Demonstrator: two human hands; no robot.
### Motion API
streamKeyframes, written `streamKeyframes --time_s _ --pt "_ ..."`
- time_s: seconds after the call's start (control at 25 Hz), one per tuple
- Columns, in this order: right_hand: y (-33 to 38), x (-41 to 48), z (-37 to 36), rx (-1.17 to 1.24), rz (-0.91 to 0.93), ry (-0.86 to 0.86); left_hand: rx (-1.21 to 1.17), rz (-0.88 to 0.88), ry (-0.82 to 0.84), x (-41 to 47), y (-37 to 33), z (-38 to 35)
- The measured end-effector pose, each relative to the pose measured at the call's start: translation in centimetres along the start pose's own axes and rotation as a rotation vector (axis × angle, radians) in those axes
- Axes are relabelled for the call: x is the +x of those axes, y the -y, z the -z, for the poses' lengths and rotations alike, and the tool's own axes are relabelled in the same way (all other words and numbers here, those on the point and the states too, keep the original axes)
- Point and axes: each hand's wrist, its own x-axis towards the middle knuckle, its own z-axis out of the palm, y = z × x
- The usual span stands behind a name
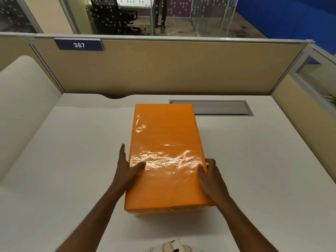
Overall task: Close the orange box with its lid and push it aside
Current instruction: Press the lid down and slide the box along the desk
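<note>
Pressing flat against the left side, the left hand (125, 167) has its fingers (122, 153) extended and thumb on top; the right hand (209, 172) curls its fingers (211, 163) over the right edge. Between them sits the orange box (166, 155), lid (163, 135) on, lengthwise on the white bench (72, 151), its far end by a grey cable hatch (221, 107).

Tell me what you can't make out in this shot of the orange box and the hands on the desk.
Head view:
- Contents of the orange box: hidden by its lid.
- Left hand fingers along the box's side: contact is unclear.
- Right hand fingertips: hidden behind the box's right edge.
- Striped pale object: cut off by the bottom edge.
- Grey desk panel: its left end is behind the box.
</note>
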Motion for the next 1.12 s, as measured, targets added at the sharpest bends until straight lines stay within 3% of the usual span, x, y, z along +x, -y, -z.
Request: streamKeyframes --time_s 0.12,0.28,0.44,0.88,1.12 --pt "1.7 2.4 0.8 -0.098 0.097 -0.118 -0.053 0.012 -0.056 2.7 -2.1 0.6" --pt "4.5 6.3 0.6 -0.200 0.283 -0.064 -0.053 -0.017 -0.027 5.8 -4.4 0.3" --pt "5.4 8.4 -1.0 -0.245 0.261 0.018 -0.011 -0.040 0.025 7.4 -4.9 -0.2" --pt "4.9 9.1 -1.9 -0.315 0.264 -0.050 -0.038 -0.127 0.042 8.6 -4.0 -0.8" --pt "4.7 8.9 -2.2 -0.329 0.292 -0.090 0.022 -0.087 -0.077 8.2 -3.6 -1.4"
